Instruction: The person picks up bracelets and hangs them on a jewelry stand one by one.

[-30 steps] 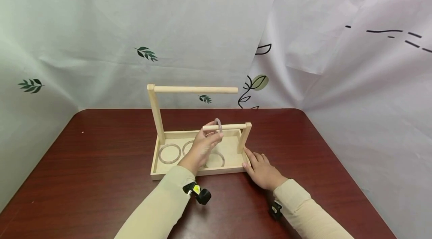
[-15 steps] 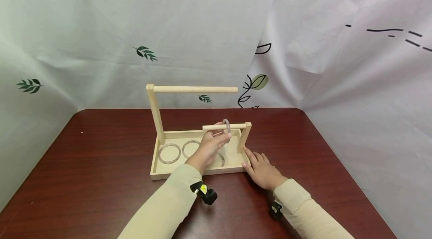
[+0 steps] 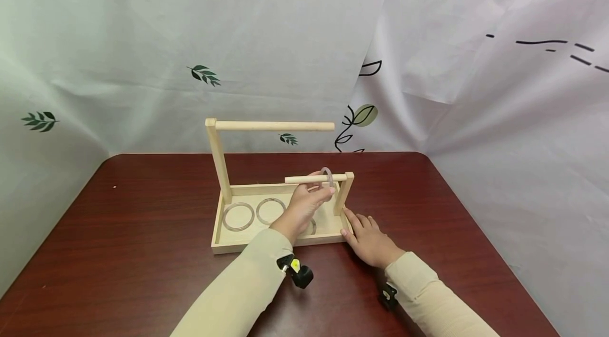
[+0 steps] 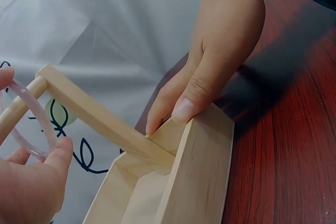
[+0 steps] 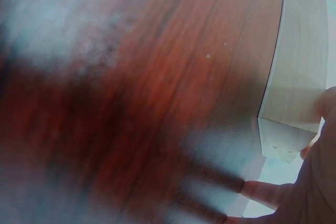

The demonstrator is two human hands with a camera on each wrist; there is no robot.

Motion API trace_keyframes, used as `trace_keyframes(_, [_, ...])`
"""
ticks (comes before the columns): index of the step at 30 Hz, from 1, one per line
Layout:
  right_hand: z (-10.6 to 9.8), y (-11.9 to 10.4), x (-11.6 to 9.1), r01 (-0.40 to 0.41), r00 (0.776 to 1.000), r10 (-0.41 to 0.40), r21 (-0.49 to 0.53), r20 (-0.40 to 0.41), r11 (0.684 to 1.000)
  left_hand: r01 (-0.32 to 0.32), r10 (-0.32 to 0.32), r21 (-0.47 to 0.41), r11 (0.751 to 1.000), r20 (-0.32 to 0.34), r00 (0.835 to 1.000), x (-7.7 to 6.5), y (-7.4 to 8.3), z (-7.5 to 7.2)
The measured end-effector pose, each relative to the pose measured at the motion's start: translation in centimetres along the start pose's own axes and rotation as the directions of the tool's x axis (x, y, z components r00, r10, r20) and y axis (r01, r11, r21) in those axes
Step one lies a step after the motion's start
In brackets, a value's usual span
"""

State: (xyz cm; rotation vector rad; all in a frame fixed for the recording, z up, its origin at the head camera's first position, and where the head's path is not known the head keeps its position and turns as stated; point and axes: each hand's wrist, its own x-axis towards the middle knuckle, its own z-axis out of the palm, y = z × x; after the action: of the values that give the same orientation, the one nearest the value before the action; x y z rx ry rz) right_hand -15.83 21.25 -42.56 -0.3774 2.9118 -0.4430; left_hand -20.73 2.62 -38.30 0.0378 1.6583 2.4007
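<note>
My left hand [image 3: 304,207] pinches a translucent pale bangle [image 4: 46,120] between thumb and fingertips. The bangle encircles the lower wooden rod [image 3: 304,179], near the short post [image 3: 344,194] that bears it. My right hand [image 3: 371,242] rests against the right end of the wooden tray [image 3: 280,242], its fingers fairly straight. In the left wrist view, its thumb [image 4: 186,109] lies on the tray's top edge at the corner. Two bangles, one at the left [image 3: 239,216] and one near the middle [image 3: 270,211], lie flat in the tray; another [image 3: 313,227] is partly hidden behind my left hand.
A taller post [image 3: 218,160] at the tray's left end bears a longer upper rod [image 3: 276,126], which runs right with its far end free. The tray stands on a dark red wooden table [image 3: 142,231]. A pale printed cloth [image 3: 285,36] hangs behind.
My left hand has slid the pinched bangle rightward along the lower rod, closer to the short post. More of the middle bangle shows now. The right hand and tray have stayed put.
</note>
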Motion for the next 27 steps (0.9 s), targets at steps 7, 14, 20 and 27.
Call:
trace_keyframes(7, [0.06,0.0,0.04,-0.006,1.0,0.006,-0.005,-0.003,1.0,0.027,-0.021,0.124,0.992,-0.051,0.998,0.06,-0.08,0.67])
trace_keyframes(14, [0.15,0.12,0.13,0.007,1.0,-0.007,-0.002,-0.003,1.0,0.009,-0.004,0.149,0.989,-0.035,0.999,0.39,-0.43,0.91])
trace_keyframes(20, [0.03,-0.01,0.08,0.002,1.0,-0.002,0.005,0.008,1.0,0.019,-0.015,0.153,0.988,-0.026,1.0,0.38,-0.41,1.04])
trace_keyframes(27, [-0.07,-0.19,0.03,-0.005,1.0,0.005,0.003,0.008,1.0,0.028,-0.027,0.16,0.987,-0.009,1.0,0.45,-0.42,1.09])
